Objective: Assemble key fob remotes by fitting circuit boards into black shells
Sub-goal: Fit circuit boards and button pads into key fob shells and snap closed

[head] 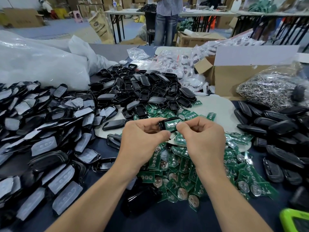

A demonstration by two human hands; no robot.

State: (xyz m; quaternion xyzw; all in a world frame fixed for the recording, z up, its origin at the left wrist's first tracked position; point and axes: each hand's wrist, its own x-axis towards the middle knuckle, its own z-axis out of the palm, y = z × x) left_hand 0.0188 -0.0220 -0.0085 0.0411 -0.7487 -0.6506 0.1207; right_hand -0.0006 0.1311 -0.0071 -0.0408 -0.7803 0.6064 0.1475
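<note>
Left hand point(142, 136) pinches a black shell point(163, 125) above the near-centre heap; right hand point(200, 136) fingers curl, pressing a green circuit board point(171, 125) into it — seating looks unfinished, and big piles of boards point(192, 173) and shells point(142, 87) remain.

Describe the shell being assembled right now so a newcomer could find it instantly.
Start at the heap of green circuit boards in the centre foreground. Just above it, the left hand and right hand hold one black shell between them. It alone is held in hands, with a green board in it.
</note>
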